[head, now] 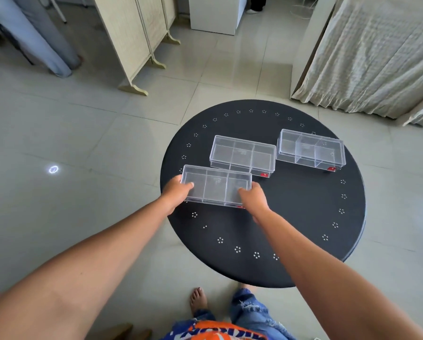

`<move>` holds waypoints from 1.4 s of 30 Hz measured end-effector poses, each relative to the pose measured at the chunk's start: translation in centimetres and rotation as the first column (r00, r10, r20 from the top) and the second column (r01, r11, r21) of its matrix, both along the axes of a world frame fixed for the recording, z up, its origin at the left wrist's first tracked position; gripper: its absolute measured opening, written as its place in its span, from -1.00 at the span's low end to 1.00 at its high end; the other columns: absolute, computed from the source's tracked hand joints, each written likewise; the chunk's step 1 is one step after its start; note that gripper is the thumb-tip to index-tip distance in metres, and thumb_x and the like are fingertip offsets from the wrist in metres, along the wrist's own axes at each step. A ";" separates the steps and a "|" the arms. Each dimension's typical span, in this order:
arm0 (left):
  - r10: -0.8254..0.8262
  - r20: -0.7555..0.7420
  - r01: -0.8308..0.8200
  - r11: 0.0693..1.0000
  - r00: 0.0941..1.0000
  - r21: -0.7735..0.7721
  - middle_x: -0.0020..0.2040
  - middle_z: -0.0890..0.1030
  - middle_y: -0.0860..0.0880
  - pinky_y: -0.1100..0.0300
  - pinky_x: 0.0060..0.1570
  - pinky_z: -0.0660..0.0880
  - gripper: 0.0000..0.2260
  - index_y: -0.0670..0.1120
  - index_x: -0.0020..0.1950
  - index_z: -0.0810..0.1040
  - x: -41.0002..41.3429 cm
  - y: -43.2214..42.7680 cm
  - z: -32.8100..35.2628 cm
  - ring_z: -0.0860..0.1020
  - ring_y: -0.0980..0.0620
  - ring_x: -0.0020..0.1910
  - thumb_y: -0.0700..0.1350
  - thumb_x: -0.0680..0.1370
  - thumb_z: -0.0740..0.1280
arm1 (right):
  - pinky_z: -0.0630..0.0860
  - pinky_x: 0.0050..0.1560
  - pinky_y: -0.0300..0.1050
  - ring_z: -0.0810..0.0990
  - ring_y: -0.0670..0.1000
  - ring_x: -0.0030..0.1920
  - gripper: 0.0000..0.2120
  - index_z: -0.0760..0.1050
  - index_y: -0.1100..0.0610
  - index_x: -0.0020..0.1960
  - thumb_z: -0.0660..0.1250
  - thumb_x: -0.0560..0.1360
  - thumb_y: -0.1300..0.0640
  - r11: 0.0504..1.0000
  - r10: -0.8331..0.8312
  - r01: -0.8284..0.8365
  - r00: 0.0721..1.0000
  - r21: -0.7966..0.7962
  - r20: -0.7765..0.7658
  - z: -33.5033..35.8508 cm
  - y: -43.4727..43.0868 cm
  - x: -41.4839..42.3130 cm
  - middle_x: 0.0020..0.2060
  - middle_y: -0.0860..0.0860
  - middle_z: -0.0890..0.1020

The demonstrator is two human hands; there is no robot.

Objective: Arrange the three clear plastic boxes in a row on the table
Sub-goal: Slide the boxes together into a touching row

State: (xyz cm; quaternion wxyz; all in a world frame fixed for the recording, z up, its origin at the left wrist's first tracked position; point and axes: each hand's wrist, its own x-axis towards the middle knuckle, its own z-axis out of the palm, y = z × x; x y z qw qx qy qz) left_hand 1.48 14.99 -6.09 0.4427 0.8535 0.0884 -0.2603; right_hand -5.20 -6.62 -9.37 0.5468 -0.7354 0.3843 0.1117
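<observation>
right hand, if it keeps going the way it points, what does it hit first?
Probably the middle clear plastic box. The right hand grips the near clear plastic box, pointing away across the round black table. Depth is uncertain.

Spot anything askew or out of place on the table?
No damage. The nearest clear box, held at both ends by the left hand and right hand, sits left of and nearer than the middle box and right box.

just one head cam, wide-angle, looking forward and steeply down at the counter [303,217] from close above
</observation>
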 end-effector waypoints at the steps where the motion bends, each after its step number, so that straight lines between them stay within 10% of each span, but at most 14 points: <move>1: 0.003 0.006 -0.003 1.000 1.000 0.002 0.15 0.66 0.00 0.06 0.19 0.51 -0.67 -0.03 0.26 0.58 0.2 0.3 0.2 0.60 -0.04 0.12 -0.04 0.51 0.29 | 0.57 -0.06 -0.04 0.67 0.11 -0.05 -0.62 0.48 0.11 0.24 0.18 0.44 0.11 1.000 0.001 -0.001 1.000 -0.002 -0.001 -0.1 0.3 0.4 -0.04 0.07 0.69; 20: 0.075 0.026 -0.075 0.997 0.997 -0.004 0.08 0.67 -0.03 0.06 0.16 0.53 -0.78 0.01 0.15 0.60 2.2 2.0 -0.3 0.62 -0.08 0.07 -0.10 0.52 0.29 | 0.58 0.05 0.00 0.58 0.08 -0.11 -0.66 0.40 0.15 0.27 0.17 0.51 0.23 0.999 0.036 -0.035 0.999 0.003 -0.032 1.5 2.7 2.2 0.09 0.14 0.66; 33: 0.053 0.059 -0.053 0.999 0.997 0.003 0.10 0.64 0.00 0.15 0.03 0.47 -0.70 0.03 0.26 0.54 2.4 2.1 -0.1 0.59 -0.06 0.07 -0.12 0.54 0.27 | 0.44 0.33 0.06 0.56 0.24 0.22 -0.52 0.23 0.16 0.54 0.09 0.62 0.21 0.998 0.036 -0.032 0.997 0.058 -0.069 2.2 3.0 1.6 0.27 0.25 0.54; 42: 0.029 0.056 -0.029 1.000 0.998 0.007 0.12 0.59 -0.01 0.14 0.11 0.46 -0.65 -0.03 0.35 0.49 2.6 1.9 0.2 0.55 -0.05 0.05 -0.14 0.56 0.26 | 0.42 -0.13 -0.09 0.52 0.05 -0.11 -0.40 0.08 0.13 0.61 0.14 0.60 0.15 1.000 0.017 -0.018 0.999 -0.021 -0.040 2.4 2.4 1.0 -0.11 0.04 0.58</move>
